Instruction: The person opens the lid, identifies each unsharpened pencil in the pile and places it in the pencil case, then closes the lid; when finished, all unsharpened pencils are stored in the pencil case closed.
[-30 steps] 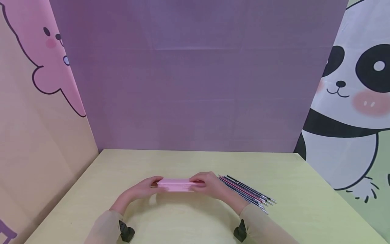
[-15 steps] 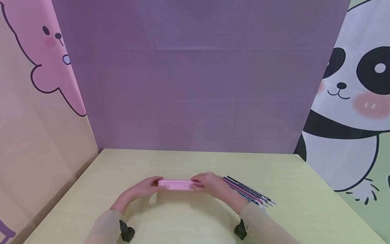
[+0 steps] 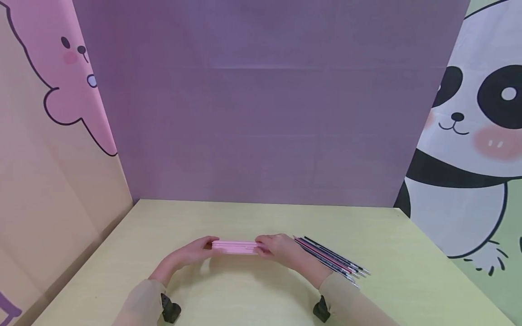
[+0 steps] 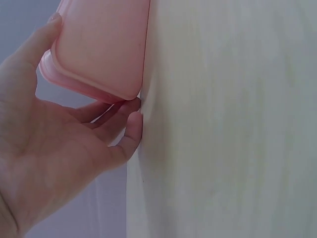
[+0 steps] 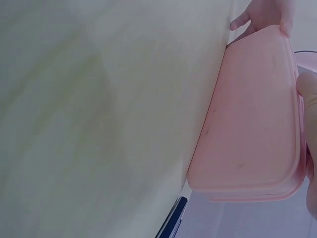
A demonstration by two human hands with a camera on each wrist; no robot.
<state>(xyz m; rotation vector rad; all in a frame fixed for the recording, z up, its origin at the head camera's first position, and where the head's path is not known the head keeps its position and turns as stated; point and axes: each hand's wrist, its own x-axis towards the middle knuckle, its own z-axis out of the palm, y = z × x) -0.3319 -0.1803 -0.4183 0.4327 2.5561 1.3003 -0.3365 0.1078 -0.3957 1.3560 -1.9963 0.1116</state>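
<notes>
A pink plastic pencil box stands on its long side on the table in the head view, its broad face towards me. My left hand holds its left end. In the left wrist view the thumb of the left hand lies at the box's edge and the other fingers reach round the end and down by the table. My right hand grips the other end. In the right wrist view, its thumb presses the rim of the pencil box, with the other fingers mostly hidden behind.
Several dark and red pencils lie in a loose slanting bundle on the table, right beside my right wrist. A purple backdrop rises behind the table's far edge. Patterned panels with a panda and a pink bear flank it.
The pencil box has turned a little between my hands, bringing the seam lines up near its top edge. The right hand has shifted slightly lower; the left hand stays nearly still.
</notes>
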